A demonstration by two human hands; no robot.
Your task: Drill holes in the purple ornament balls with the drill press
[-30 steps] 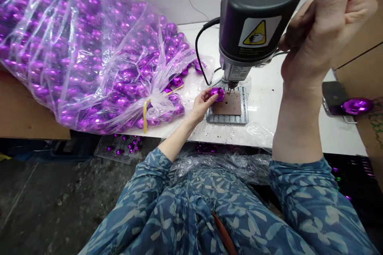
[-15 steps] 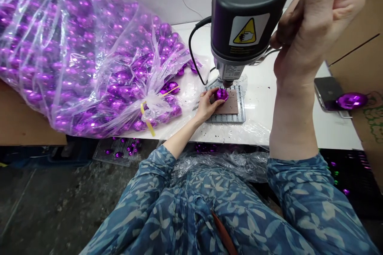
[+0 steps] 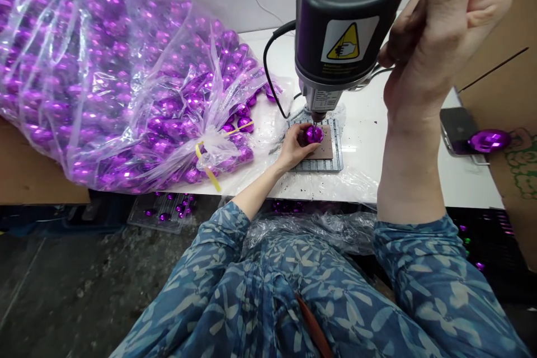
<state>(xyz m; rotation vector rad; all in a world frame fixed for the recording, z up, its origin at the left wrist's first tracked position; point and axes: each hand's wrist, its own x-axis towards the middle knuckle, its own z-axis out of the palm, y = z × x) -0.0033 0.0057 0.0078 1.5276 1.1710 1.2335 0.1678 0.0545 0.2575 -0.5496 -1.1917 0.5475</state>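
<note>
My left hand grips a shiny purple faceted ball between thumb and fingers. The ball rests on a brown board on the grey metal base of a drill press. Directly above the ball is the chuck of the black drill head, its thin bit reaching the top of the ball. Raised at the upper right, my right hand is closed beside the drill head; whatever its fingers wrap round is hidden.
A big clear bag of purple balls, tied with a yellow strip, fills the left. On the right lie a dark phone and another purple ball near cardboard. Dark specks dot the white table.
My left hand and the purple ball have shifted slightly right, bringing the ball under the bit. My right hand has stayed in nearly the same place.
</note>
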